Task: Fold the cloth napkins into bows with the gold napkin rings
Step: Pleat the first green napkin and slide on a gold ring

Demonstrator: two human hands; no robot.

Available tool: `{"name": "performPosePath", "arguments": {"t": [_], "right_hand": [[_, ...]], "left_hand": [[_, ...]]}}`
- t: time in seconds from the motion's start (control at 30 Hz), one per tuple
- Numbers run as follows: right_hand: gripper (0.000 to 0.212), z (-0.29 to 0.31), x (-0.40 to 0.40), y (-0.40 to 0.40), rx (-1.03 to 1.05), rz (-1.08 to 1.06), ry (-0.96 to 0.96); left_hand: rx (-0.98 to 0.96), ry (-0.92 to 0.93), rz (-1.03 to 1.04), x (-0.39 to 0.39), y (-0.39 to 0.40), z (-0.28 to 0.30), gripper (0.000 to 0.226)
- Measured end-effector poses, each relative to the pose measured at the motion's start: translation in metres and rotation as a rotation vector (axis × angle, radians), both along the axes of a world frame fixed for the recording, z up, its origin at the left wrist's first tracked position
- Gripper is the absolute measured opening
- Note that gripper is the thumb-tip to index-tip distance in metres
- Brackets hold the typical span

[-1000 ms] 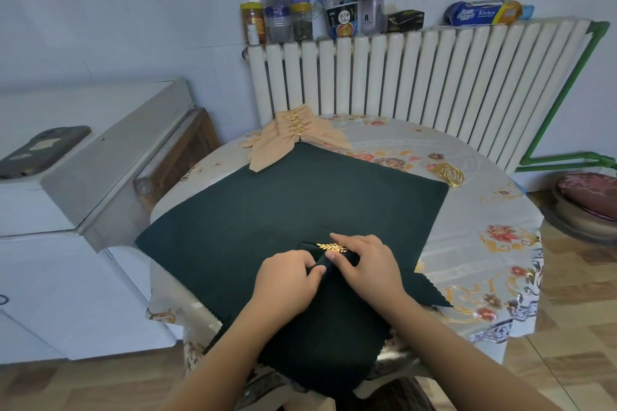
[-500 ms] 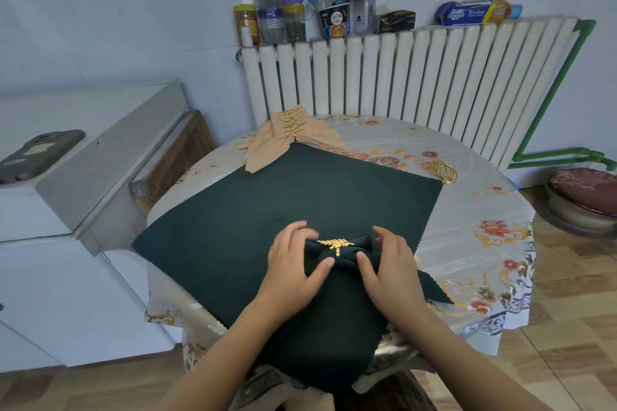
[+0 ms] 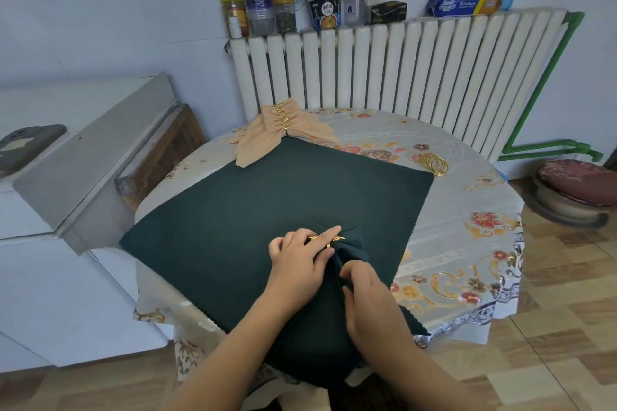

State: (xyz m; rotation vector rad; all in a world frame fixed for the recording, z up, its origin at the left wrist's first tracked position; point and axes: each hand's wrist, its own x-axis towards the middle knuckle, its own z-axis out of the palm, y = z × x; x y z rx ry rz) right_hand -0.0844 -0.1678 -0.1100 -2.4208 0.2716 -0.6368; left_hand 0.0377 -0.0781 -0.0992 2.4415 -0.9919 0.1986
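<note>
A dark green napkin (image 3: pixel 350 252) is gathered into a bow near the table's front, on top of flat dark green cloth (image 3: pixel 267 197). A gold leaf napkin ring (image 3: pixel 329 239) circles its middle. My left hand (image 3: pixel 300 264) lies over the bow's left half, index finger stretched across the ring and thumb against the ring's near side. My right hand (image 3: pixel 364 290) pinches the green fabric just below the ring. Several finished peach bows (image 3: pixel 280 133) with gold rings lie at the far edge. A small heap of loose gold rings (image 3: pixel 434 163) sits at the back right.
The round table (image 3: pixel 467 243) has a floral cover. A white radiator (image 3: pixel 400 77) stands behind it, with jars, bottles and packets on top. A white cabinet (image 3: pixel 66 160) is at the left, a cushioned stool (image 3: pixel 577 190) at the right.
My hands were spread on either side of the bow. Now the left has slid right over the ring and the right has pulled back toward me, pinching fabric below it.
</note>
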Motion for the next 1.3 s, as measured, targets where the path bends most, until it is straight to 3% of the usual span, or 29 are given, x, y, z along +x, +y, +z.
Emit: {"name": "performPosePath", "arguments": {"t": [0.13,0.3,0.4,0.47,0.63,1.0,1.2,1.3], "right_hand": [[0.019,-0.002,-0.002,0.008,-0.031,0.024,0.005],[0.021,0.033,-0.004,0.001,-0.046,-0.001,0.184],[0.022,0.052,0.012,-0.025,-0.138,-0.157,0.055],[0.023,0.054,0.031,-0.048,-0.007,-0.202,0.060],[0.023,0.028,0.060,-0.069,0.378,-0.033,0.236],[0.036,0.016,0.073,-0.060,0.107,-0.229,0.261],[0.027,0.019,0.065,-0.063,0.184,-0.168,0.170],[0.033,0.018,0.055,-0.070,0.233,-0.059,0.081]], "left_hand": [[-0.004,0.047,0.016,-0.002,0.000,0.000,0.042],[-0.025,0.176,-0.002,0.001,0.001,0.006,0.034],[-0.078,0.225,-0.015,0.001,0.003,0.008,0.032],[-0.118,0.258,-0.029,-0.001,0.005,0.008,0.032],[-0.207,0.332,-0.070,-0.002,0.008,0.011,0.034],[-0.316,0.322,-0.106,0.002,0.014,0.005,0.043],[-0.262,0.281,-0.113,-0.002,0.016,0.006,0.037],[-0.263,0.410,0.106,0.008,0.026,0.018,0.042]]}}
